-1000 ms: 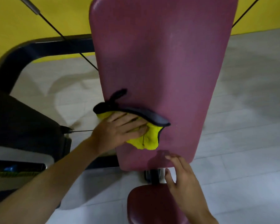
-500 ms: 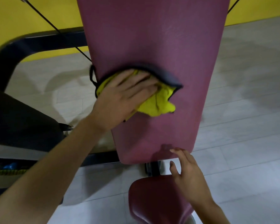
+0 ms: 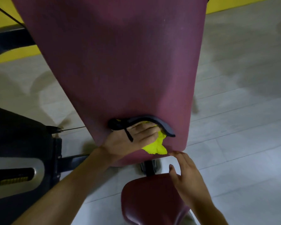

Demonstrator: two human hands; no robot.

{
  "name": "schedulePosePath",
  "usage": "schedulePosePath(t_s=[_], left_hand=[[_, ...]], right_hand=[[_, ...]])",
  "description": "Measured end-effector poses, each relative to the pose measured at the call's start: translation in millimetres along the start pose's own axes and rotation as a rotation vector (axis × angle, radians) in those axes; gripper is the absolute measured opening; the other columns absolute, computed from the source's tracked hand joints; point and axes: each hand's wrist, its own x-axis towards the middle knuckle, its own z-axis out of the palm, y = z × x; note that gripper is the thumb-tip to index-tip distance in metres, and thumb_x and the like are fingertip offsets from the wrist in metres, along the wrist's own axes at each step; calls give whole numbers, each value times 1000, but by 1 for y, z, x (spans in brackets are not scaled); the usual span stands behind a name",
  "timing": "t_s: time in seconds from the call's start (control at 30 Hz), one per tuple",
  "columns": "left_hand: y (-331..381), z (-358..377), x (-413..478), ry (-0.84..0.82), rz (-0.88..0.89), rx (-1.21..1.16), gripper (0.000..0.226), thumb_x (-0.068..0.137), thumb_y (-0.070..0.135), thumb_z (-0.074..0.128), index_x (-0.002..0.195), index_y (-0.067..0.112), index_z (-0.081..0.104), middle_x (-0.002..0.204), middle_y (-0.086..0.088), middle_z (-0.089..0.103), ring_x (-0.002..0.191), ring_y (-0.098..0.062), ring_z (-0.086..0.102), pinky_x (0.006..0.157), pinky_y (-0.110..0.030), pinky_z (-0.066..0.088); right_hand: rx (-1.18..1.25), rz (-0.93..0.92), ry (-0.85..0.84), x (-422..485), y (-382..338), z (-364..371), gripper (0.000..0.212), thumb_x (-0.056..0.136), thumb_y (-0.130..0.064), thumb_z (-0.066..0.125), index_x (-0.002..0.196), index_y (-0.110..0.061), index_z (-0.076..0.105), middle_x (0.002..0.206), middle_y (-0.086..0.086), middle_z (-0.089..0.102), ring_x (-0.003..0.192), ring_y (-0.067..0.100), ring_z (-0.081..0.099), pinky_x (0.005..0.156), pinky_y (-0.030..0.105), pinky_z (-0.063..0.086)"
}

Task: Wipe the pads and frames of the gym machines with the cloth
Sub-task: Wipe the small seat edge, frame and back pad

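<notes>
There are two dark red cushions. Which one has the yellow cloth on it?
The big back pad: the left hand presses the yellow cloth on its lower end. The small seat pad below has none.

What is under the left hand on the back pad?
The yellow cloth with dark trim, pressed against the maroon back pad by the left hand. Its lower corner and trim show past the hand; the rest is covered.
</notes>
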Motion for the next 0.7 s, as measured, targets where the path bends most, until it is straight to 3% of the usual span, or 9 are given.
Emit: schedulePosePath(t_s=[0.03,0.1,0.13,0.23,0.33,0.47,0.57,0.63,0.7], left_hand=[[0,-20,9,97,-23,94,40,109,56,28,141,48,49,143,30,53,138,6,43,121,-20,27],[-3,-68,31,308,-62,125,36,110,12,36,137,21,58,138,6,64,132,-17,52,120,-34,31],[-11,-96,44,399,-74,137,37,106,3,38,134,13,60,138,-2,65,131,-24,52,120,-38,28],[-31,-150,88,608,-198,171,37,107,6,38,127,12,68,142,-2,62,134,-24,56,118,-41,32],[-23,-158,119,675,-279,214,33,106,10,44,125,15,71,146,3,59,139,-23,52,119,-42,30],[17,-86,136,519,-101,293,33,106,9,46,126,22,70,144,3,61,138,-23,53,113,-38,40],[50,-28,127,252,53,399,48,105,-1,24,129,17,63,144,-2,59,137,-25,49,123,-43,17],[58,-14,121,151,86,428,45,105,0,24,133,14,57,149,-4,55,140,-25,44,126,-45,8],[52,-26,119,179,85,336,34,105,6,39,130,17,61,145,-2,58,136,-22,48,124,-39,20]], right_hand=[[-9,17,-14,0,3,-4,45,96,-20,60,138,-34,53,135,-15,56,123,10,52,92,19,40],[-13,35,-24,0,3,-15,45,97,-20,61,140,-32,53,136,-15,55,126,10,52,94,20,41],[-14,38,-28,0,2,-21,44,98,-20,60,140,-32,53,137,-15,54,126,9,51,94,21,41],[-21,60,-35,3,-2,-39,42,100,-26,54,141,-36,51,137,-20,52,125,4,50,95,21,43],[-43,107,-26,5,4,-49,38,101,-30,51,138,-36,54,136,-22,53,122,2,51,92,18,41],[-23,181,14,-1,28,-50,35,99,-23,55,133,-34,59,132,-23,55,118,0,52,84,17,41],[26,239,44,-8,47,-49,33,98,-19,59,129,-31,62,131,-21,56,105,-18,47,77,8,40],[83,257,65,-14,56,-49,31,97,-16,62,125,-30,64,129,-19,58,98,-29,46,78,18,44],[105,263,76,-19,64,-52,31,96,-14,63,122,-31,64,127,-19,59,97,-32,45,81,27,46]])
